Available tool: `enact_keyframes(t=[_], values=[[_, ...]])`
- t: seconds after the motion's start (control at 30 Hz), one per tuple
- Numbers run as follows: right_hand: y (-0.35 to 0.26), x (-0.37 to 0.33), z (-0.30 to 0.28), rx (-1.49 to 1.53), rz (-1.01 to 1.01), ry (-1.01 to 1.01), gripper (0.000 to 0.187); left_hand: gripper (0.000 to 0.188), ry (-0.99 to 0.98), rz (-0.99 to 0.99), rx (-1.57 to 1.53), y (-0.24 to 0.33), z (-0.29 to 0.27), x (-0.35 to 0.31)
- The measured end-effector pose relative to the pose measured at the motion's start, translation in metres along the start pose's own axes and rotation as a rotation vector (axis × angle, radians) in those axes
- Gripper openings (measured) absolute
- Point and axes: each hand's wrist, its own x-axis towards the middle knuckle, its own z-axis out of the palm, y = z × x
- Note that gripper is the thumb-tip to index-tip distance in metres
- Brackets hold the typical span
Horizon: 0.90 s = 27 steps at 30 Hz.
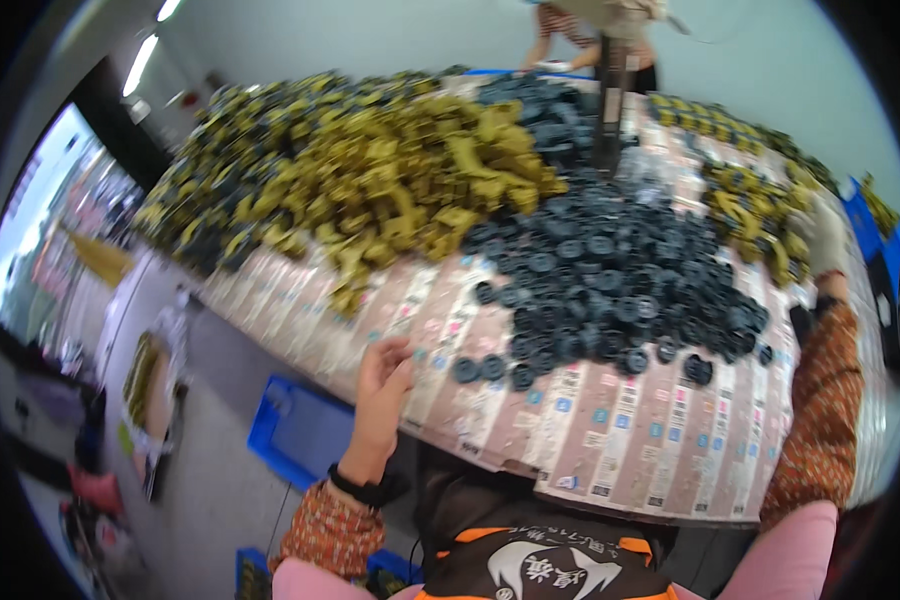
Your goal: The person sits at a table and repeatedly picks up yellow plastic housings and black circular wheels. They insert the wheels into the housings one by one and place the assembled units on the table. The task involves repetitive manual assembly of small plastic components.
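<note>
Right hand [822, 235], pale-gloved, at the olive-yellow, angular, plastic-looking pieces [745, 215] on the far right of the striped, sheet-covered table [630, 450]; cannot tell whether it grips one. Left hand [378, 395] bare, loosely curled, nothing visible in it, left of the dark blue-grey round discs [590, 255]. Pieces probably light, stiff, slightly slippery: pinch singly by an edge.

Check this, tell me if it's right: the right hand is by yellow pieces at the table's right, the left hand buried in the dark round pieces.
Wrong about the left hand: the head view shows it at the table's near edge, apart from the dark round pieces. The right hand is by yellow pieces.
</note>
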Motion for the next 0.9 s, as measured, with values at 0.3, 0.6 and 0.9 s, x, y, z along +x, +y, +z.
enact_keyframes(t=[0.3,0.6,0.9], values=[[0.009,-0.221,0.107,-0.334,0.073,-0.422,0.043,0.036,0.237,0.358,0.589,-0.008,-0.077,0.118],[-0.006,-0.386,0.114,-0.791,-0.092,-0.755,0.035,0.069,0.179,0.159,0.938,-0.027,-0.107,0.212],[-0.018,-0.397,0.133,-0.896,-0.171,-0.811,0.033,0.066,-0.047,0.203,0.225,-0.025,-0.025,0.113]])
